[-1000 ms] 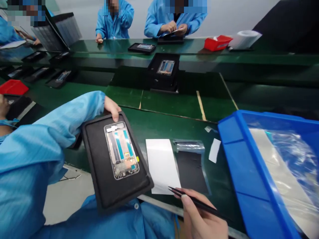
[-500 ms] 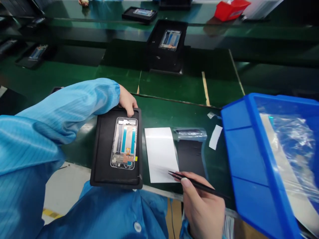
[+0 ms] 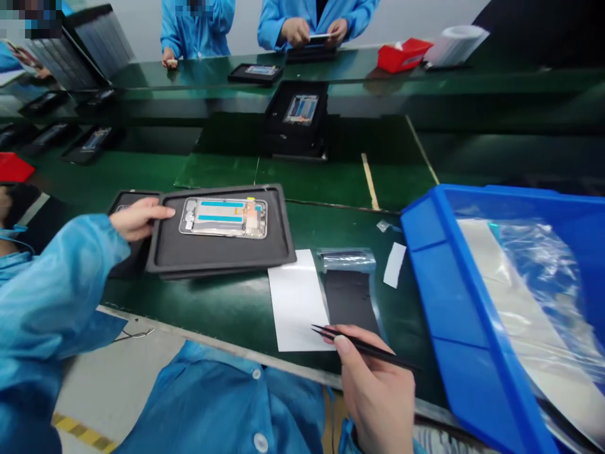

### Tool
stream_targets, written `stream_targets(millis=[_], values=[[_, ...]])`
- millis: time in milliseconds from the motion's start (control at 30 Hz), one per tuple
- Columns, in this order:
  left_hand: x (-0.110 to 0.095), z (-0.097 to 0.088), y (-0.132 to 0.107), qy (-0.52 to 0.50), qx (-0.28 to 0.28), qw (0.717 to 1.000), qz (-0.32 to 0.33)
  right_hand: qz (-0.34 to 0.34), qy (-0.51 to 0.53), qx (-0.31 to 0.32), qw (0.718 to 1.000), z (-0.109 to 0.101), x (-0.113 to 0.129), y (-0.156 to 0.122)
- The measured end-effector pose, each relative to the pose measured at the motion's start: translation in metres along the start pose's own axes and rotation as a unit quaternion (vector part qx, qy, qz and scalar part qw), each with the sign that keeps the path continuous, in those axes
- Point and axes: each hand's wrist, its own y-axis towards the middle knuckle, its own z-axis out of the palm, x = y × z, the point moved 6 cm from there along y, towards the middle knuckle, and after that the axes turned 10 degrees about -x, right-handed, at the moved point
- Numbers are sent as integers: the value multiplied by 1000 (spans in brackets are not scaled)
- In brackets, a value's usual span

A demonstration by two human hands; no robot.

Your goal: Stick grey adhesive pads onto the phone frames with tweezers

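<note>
- We have the phone frame (image 3: pixel 223 217) lying in a black tray (image 3: pixel 278 227), its long axis running left to right across our view.
- Our left hand (image 3: pixel 139 218), open, rests on the tray's left edge, nearer the frame.
- Our right hand (image 3: pixel 375 384) pinches tweezers (image 3: pixel 366 346) farther off, just beside a white sheet (image 3: pixel 295 302).

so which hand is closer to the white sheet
Right. The right hand sits at the white sheet's lower right corner, its black tweezers reaching over it; the left hand is farther off, on the left edge of the black tray.
</note>
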Motion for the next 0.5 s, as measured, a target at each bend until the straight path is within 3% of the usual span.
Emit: stream_targets(millis=[67,200,267,367,433,500], values=[[35,-4,-32,-22,12,1000,-18,-4,-3,4,1000,0,-3,3],[99,-4,-105,-84,-25,995,-54,-10,-38,13,999,-2,-6,7],[121,-1,-136,-103,-26,991,-85,-10,-49,19,999,-2,-4,8],[137,-2,-163,-48,8,994,-94,-13,-63,21,998,-1,-1,9],[140,-7,-170,60,59,994,-69,-16,-71,21,997,-1,1,10],[135,-16,-169,214,102,971,-10,-16,-77,23,997,-2,1,11]])
